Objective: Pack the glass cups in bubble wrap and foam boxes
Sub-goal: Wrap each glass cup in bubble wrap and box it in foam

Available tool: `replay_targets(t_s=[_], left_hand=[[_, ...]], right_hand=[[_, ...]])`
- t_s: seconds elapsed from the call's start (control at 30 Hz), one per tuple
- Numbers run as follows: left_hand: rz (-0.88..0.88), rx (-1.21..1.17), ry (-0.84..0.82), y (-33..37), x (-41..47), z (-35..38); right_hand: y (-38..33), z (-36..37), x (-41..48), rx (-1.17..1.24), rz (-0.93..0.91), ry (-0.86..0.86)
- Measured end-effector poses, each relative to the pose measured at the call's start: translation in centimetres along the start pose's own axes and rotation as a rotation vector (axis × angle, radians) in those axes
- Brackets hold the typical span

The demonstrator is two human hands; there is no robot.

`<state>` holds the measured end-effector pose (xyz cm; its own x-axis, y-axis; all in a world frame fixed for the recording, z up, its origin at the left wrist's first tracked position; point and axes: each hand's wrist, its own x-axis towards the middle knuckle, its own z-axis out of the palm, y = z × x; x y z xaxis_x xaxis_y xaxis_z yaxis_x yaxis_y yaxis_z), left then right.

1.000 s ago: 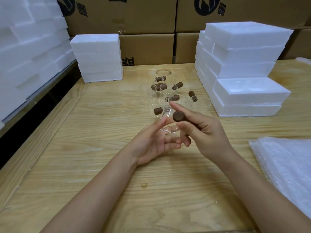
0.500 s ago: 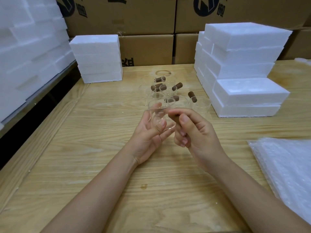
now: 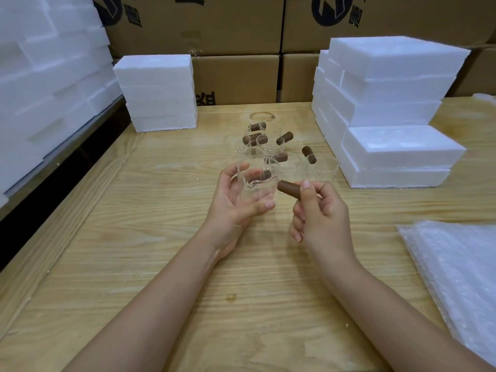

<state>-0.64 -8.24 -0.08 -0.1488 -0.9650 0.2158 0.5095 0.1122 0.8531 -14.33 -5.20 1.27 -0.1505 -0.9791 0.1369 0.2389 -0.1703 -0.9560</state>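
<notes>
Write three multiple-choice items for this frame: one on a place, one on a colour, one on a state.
1. Where is the bubble wrap? A on the table's near right; B draped over the left arm; C at the far left.
2. What colour is the held cup's handle? A white; B brown; C blue.
3. How is the held cup? A wrapped; B bare, held in the hands; C in a box.
Key: 1 A, it lies beside the right forearm. 2 B, the right hand pinches a brown stub. 3 B, the left hand grips clear glass with nothing round it.
</notes>
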Motion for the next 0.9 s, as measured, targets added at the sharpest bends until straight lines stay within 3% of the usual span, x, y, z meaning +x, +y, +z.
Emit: replay_targets(t_s=[0.37, 0.67, 0.9], left_hand=[[-0.173, 0.004, -0.046, 0.1, -0.3, 0.3], [0.014, 0.345, 0.022, -0.3, -0.6, 0.5], [0.091, 0.537, -0.071, -0.3, -0.6, -0.2]], right_hand=[[-0.5, -1.2, 1.8, 0.078, 0.035, 0.107], [0.5, -1.3, 2.3, 0.144, 0.174, 0.121], [1.0, -1.3, 2.5, 0.172, 0.223, 0.189]])
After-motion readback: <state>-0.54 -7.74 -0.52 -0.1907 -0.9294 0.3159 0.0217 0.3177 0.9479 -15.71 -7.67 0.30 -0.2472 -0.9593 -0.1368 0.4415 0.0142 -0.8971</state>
